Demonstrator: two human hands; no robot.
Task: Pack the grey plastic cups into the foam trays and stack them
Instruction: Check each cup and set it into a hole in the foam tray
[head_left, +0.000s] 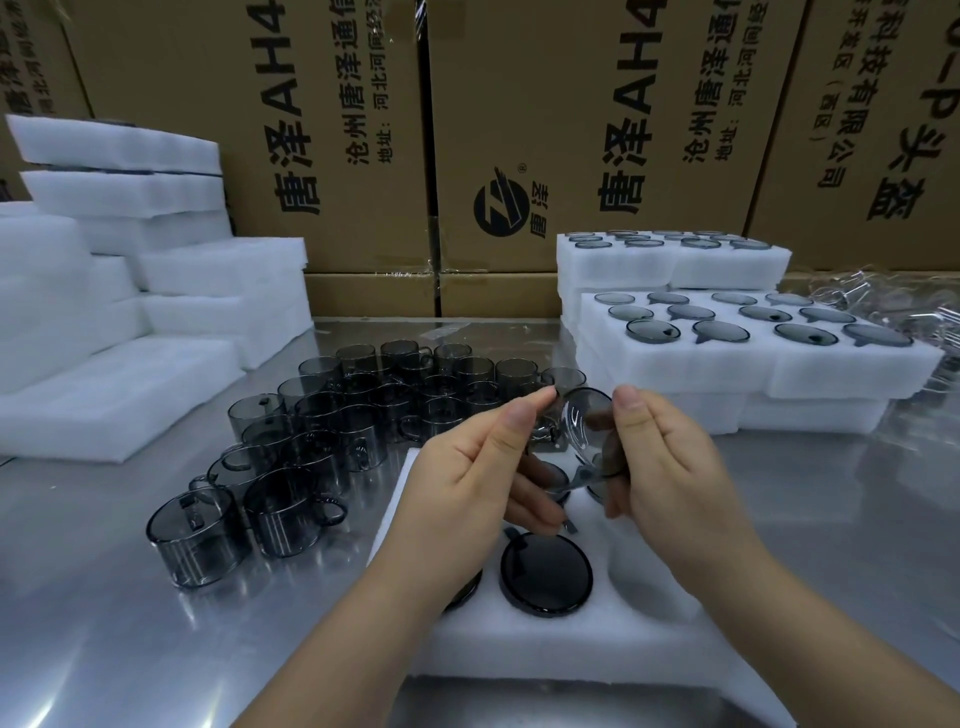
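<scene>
The left hand (467, 467) and right hand (670, 467) are pinching one tilted grey cup (584, 426) between their curled fingers (519, 415), probably lining its handle up for a pocket of the foam tray (545, 644) lying just beneath the fingers, while loose cups (311, 441) are standing leftward.

A single wide-angle view looks from the person's head, facing forward and down across the steel table (104, 623). It sits close above the left hand (467, 483) and right hand (670, 467), which hold a grey cup (587, 431) between them near the centre, forearms entering from the bottom edge. The foam tray (519, 644) lies directly beneath. Farther off, the view reaches the cardboard boxes (519, 130) at the back.
</scene>
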